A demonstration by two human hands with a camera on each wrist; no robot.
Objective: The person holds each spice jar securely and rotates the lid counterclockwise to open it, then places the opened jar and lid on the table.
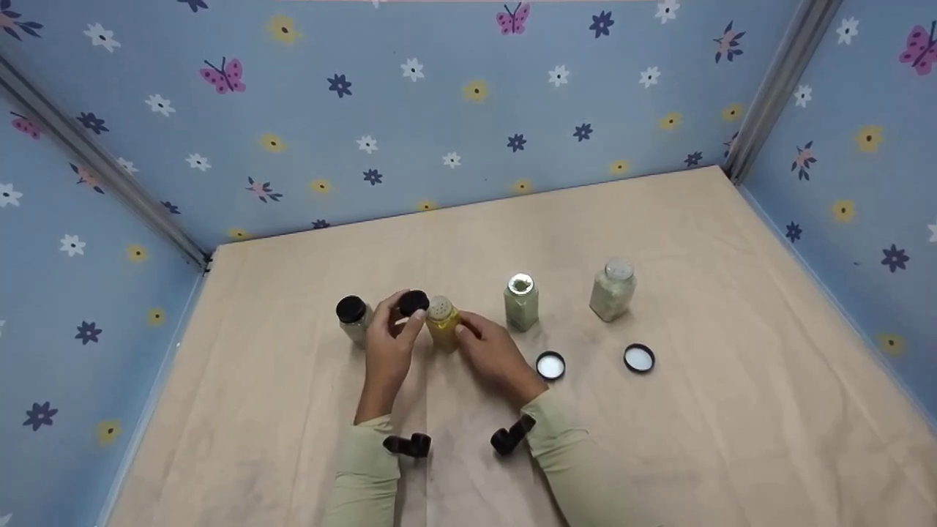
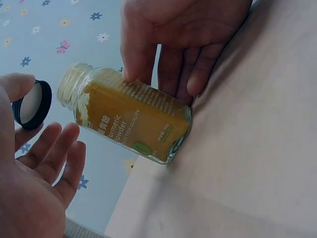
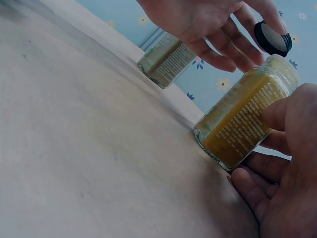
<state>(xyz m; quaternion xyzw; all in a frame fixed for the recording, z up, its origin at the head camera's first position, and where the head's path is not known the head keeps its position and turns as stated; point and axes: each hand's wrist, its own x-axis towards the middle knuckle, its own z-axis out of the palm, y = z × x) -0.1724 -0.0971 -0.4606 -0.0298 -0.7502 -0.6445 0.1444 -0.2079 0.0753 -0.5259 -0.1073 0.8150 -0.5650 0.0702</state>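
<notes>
Between finger and thumb, my left hand point(image 1: 387, 355) pinches a black screw lid point(image 1: 413, 303), its pale lining visible in both wrist views. The lid is off the jar, held close beside its mouth. My right hand point(image 1: 499, 356) grips a square glass jar of yellow turmeric powder point(image 1: 444, 334) by its side. In the left wrist view the jar's label point(image 2: 119, 130) reads "Turmeric Powder". A pale shaker top with small holes point(image 1: 441, 307) covers the mouth. The jar stands upright on the cloth-covered table point(image 1: 293, 410).
Left of my left hand stands a jar with a black lid point(image 1: 352, 310), partly hidden. To the right are a silver-topped green jar point(image 1: 521, 307) and a pale green jar point(image 1: 612, 294). Two black lids, one nearer point(image 1: 550, 365) and one farther right point(image 1: 639, 359), lie lining up.
</notes>
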